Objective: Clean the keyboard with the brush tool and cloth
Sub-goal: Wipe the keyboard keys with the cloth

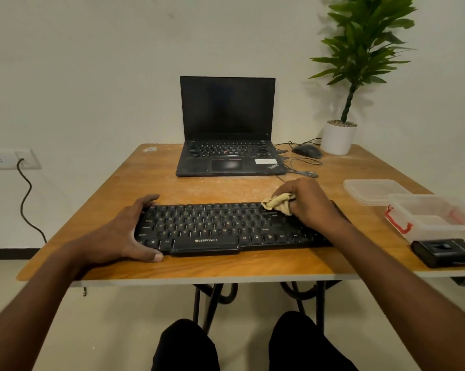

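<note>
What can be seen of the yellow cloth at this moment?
The cloth is a small pale yellow piece of soft fabric, bunched into a crumpled wad. The right hand grips it, fingers curled round it, so part of it is hidden. Its free end sticks out to the left of the hand and rests on the far right rows of the black keyboard, which lies flat on the wooden table.

Dim, soft light; warped edges

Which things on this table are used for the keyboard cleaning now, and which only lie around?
In use:
keyboard
yellow cloth
left hand
right hand

Lying about:
laptop
mouse
potted plant
plastic container
container lid
black case
</note>
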The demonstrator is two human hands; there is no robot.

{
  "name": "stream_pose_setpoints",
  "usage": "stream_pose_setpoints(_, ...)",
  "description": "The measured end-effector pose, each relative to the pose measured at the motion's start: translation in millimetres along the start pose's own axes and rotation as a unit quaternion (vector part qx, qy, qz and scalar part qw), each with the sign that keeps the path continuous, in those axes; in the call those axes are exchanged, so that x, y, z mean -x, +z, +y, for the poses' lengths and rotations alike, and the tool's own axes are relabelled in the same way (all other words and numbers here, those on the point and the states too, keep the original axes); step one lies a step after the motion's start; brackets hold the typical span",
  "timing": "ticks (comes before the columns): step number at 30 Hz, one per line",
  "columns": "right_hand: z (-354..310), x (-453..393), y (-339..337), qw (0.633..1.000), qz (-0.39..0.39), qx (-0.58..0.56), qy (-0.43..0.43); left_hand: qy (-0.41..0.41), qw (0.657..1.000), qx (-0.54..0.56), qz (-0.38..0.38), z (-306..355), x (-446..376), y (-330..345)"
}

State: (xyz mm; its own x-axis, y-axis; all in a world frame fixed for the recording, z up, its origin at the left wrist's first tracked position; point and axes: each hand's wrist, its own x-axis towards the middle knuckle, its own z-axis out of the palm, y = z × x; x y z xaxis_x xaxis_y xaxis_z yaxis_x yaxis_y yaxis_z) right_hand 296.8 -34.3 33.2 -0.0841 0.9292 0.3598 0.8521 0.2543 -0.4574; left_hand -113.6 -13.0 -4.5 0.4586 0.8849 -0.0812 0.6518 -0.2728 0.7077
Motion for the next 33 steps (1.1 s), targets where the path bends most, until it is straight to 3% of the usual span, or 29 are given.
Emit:
stream_pose_setpoints(8,46,0,-27,0.989,0.053,0.075,0.115,-0.003,1.0,0.005,-0.001,0,0,0)
stream_pose_setpoints(15,1,2,2,1.0,0.007,0.0,-0.009,0.001,1.0,0.01,-0.002,3,1,1)
stream_pose_setpoints(21,48,8,-32,0.988,0.062,0.094,0.103,0.006,1.0,0.003,0.001,3,1,0)
stream_pose_setpoints(25,40,7,-19,0.99,0.074,0.072,0.094,0.0,1.0,0.003,-0.003,3,0,0)
stream_pose_setpoints(29,17,7,-1,0.999,0.04,0.004,0.034,-0.001,1.0,0.001,0.0,2,1,0)
stream_pose_setpoints(33,37,9,-23,0.994,0.051,0.038,0.085,0.004,1.0,-0.005,0.001,1,0,0)
